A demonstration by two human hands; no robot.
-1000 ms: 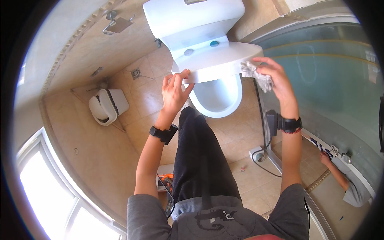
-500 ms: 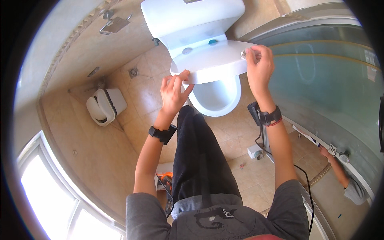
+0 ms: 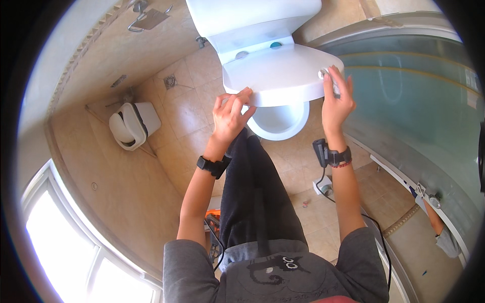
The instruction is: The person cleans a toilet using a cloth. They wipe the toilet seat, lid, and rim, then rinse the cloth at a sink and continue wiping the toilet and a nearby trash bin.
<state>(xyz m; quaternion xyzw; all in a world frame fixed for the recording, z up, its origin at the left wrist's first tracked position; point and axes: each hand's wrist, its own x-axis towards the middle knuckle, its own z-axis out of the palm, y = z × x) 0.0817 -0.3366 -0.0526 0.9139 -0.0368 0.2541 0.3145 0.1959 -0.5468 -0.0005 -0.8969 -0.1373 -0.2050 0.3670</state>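
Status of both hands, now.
Left hand: closed on the front edge of the toilet lid.
Right hand: closed, holding a pale cloth at the lid's right side.

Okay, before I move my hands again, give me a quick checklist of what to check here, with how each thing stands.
1. Left hand on the toilet lid: ok, fingers at its front edge, thumb below.
2. Right hand has the white wad: ok, at the lid's right side, partly hidden by the fingers.
3. Bowl covered: not ok, the lid is partly raised and the bowl shows below its front edge.
4. Black cable clear of the lid: ok, it runs beside the right forearm.
5. Wad damp or dry: cannot tell.
6. Lid free of marks: cannot tell, its top looks washed out by light.
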